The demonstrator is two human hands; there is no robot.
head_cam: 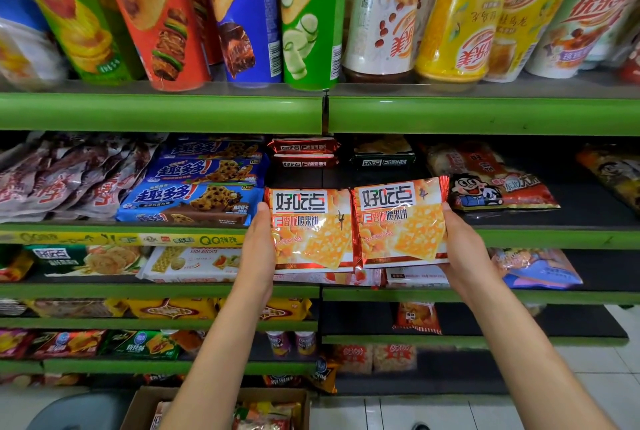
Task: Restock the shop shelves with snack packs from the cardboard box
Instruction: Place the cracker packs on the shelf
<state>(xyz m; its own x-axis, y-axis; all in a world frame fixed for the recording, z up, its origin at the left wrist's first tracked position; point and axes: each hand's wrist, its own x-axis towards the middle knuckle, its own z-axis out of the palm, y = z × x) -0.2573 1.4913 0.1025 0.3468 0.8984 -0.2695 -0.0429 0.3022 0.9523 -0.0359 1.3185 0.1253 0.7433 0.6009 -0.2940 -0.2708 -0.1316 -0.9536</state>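
While both hands are busy, two orange cashew-biscuit packs sit side by side between them, held up in front of the dark shelf level where more of the same brand lies further back. The left hand [258, 249] grips the outer edge of the left biscuit pack [311, 232], thumb on the printed face and fingers hidden behind; the right hand [464, 249] holds the outer edge of the right biscuit pack [401, 221] the same way. Their inner seams touch or slightly overlap midway between the two grips.

These look light, glossy foil pouches: slick on the face, crinkly at the crimped seams, with brittle biscuits inside that would likely crack under a hard squeeze or a drop. A hold on the side seam or flat under the pack seems safest, with pressure kept off the middle. Because each is held at one edge only, the inner ends may sag.

Just beyond the fingertips, the bare shelf floor [381, 180] is the probable landing spot, in front of the stacked red packs [303, 154]. Below the forearms, the cardboard box [138, 409] holds more packets.
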